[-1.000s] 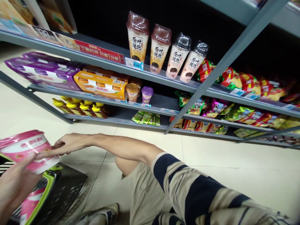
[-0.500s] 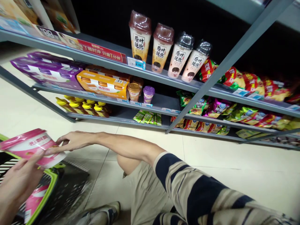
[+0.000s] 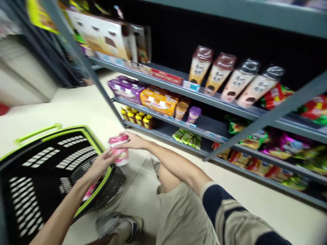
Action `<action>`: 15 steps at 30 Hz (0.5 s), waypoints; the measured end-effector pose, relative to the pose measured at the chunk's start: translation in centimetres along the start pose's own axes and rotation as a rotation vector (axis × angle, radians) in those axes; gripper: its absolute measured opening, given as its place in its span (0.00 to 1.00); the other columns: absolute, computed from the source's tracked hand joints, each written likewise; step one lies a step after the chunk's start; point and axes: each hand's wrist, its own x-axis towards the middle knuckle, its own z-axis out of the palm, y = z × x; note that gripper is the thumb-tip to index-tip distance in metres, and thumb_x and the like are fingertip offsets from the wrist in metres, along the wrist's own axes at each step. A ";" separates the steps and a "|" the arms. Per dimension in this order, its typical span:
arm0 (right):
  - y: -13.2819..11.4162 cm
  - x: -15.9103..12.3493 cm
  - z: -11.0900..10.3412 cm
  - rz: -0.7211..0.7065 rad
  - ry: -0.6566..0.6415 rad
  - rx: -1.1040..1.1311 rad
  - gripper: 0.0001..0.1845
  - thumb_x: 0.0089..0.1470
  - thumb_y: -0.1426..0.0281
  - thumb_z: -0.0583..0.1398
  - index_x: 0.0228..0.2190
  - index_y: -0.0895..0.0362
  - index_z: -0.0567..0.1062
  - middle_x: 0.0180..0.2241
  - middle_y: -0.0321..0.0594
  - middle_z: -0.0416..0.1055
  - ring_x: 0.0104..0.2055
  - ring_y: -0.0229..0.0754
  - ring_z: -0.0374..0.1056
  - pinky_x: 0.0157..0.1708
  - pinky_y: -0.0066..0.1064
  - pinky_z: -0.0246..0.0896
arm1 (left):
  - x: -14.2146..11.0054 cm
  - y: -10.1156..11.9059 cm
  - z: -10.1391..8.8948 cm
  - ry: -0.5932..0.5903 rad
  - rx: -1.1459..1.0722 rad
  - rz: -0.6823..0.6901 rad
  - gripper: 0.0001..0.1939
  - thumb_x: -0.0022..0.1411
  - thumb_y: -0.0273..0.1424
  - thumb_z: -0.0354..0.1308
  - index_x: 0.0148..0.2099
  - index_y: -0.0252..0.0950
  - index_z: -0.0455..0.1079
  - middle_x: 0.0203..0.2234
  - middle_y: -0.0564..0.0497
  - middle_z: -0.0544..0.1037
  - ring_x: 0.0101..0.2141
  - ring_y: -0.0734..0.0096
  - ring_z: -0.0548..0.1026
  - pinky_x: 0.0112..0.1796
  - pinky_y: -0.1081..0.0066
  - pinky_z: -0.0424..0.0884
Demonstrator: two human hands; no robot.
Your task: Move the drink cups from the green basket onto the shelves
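Observation:
A pink-and-white drink cup [image 3: 119, 149] is held between both hands just over the right rim of a black shopping basket with lime-green edges [image 3: 38, 163]. My left hand [image 3: 100, 165] grips the cup from below and behind. My right hand [image 3: 133, 140] closes over its pink lid from the right. Something pink shows inside the basket near the rim. I am crouched, with a beige-shorted knee and a striped sleeve at the bottom right.
Grey shelves [image 3: 178, 92] run along the right, carrying tall milk-tea cups [image 3: 219, 76], purple and orange multipacks [image 3: 143, 95], two small cups, yellow-capped bottles [image 3: 136, 117] and snack bags [image 3: 281, 146]. The floor is pale tile. My shoe [image 3: 120, 224] rests beside the basket.
The view has swung left and pulled back, bringing the whole basket into sight. The cup, still in both hands, now appears smaller and upright over the basket's rim.

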 end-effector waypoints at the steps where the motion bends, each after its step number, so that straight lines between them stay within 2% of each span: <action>1: -0.1 -0.3 0.0 -0.004 0.019 0.013 0.55 0.55 0.48 0.77 0.73 0.58 0.66 0.65 0.42 0.70 0.61 0.32 0.71 0.59 0.16 0.67 | 0.2 0.2 0.0 -0.019 -0.065 0.022 0.52 0.65 0.58 0.78 0.77 0.33 0.65 0.68 0.37 0.75 0.64 0.47 0.76 0.64 0.65 0.74; 3: -0.3 -0.8 0.0 0.000 0.045 -0.030 0.57 0.54 0.50 0.78 0.74 0.60 0.65 0.64 0.45 0.70 0.60 0.33 0.71 0.61 0.20 0.68 | 0.8 0.2 -1.4 0.121 -0.085 0.113 0.43 0.74 0.58 0.68 0.72 0.26 0.69 0.66 0.34 0.76 0.63 0.50 0.77 0.64 0.65 0.74; 4: -0.6 -1.1 -0.1 0.011 0.054 -0.094 0.58 0.52 0.51 0.79 0.74 0.59 0.65 0.65 0.46 0.70 0.61 0.35 0.71 0.63 0.23 0.68 | 1.0 -0.2 -2.6 0.226 0.005 0.151 0.39 0.79 0.57 0.60 0.69 0.24 0.72 0.64 0.34 0.78 0.62 0.52 0.78 0.63 0.65 0.74; 6: -1.0 -1.8 -0.4 0.047 0.046 -0.250 0.59 0.50 0.52 0.80 0.74 0.58 0.66 0.67 0.46 0.67 0.66 0.40 0.69 0.69 0.28 0.66 | 0.9 -1.6 -5.6 0.396 0.336 0.114 0.33 0.82 0.52 0.50 0.63 0.26 0.76 0.59 0.37 0.81 0.60 0.56 0.79 0.62 0.67 0.72; 7: -1.2 -2.2 -0.7 0.065 0.030 -0.314 0.59 0.50 0.53 0.80 0.74 0.58 0.66 0.67 0.46 0.66 0.67 0.41 0.68 0.71 0.29 0.65 | 0.6 -2.7 -7.3 0.440 0.509 0.040 0.30 0.82 0.49 0.49 0.61 0.27 0.78 0.56 0.38 0.83 0.58 0.55 0.79 0.60 0.67 0.71; 9: -1.1 -2.8 -1.2 0.093 -0.009 -0.384 0.57 0.52 0.53 0.79 0.74 0.58 0.67 0.66 0.46 0.67 0.66 0.41 0.69 0.69 0.29 0.65 | -0.6 -5.4 -10.2 0.433 0.749 -0.149 0.24 0.79 0.43 0.54 0.53 0.26 0.81 0.48 0.37 0.84 0.52 0.51 0.79 0.54 0.65 0.70; 11: -0.6 -3.2 -1.6 0.121 -0.038 -0.417 0.54 0.54 0.53 0.78 0.73 0.59 0.68 0.64 0.46 0.70 0.62 0.39 0.71 0.63 0.26 0.66 | -2.0 -8.4 -12.4 0.350 0.795 -0.305 0.18 0.73 0.38 0.62 0.41 0.23 0.80 0.36 0.37 0.82 0.42 0.51 0.78 0.44 0.64 0.67; 13: -0.1 -3.4 -1.9 0.151 -0.056 -0.441 0.51 0.54 0.57 0.78 0.72 0.60 0.69 0.62 0.46 0.71 0.58 0.37 0.72 0.58 0.24 0.66 | -3.3 -11.1 -13.8 0.257 0.786 -0.436 0.15 0.64 0.31 0.71 0.30 0.25 0.75 0.23 0.43 0.75 0.31 0.59 0.73 0.36 0.67 0.63; 15: 0.0 -3.5 -2.1 0.182 -0.069 -0.459 0.50 0.53 0.63 0.78 0.71 0.62 0.69 0.60 0.46 0.72 0.55 0.35 0.72 0.55 0.23 0.66 | -4.2 -13.0 -14.6 0.239 0.738 -0.508 0.19 0.59 0.26 0.74 0.23 0.29 0.69 0.17 0.49 0.69 0.24 0.65 0.67 0.31 0.69 0.60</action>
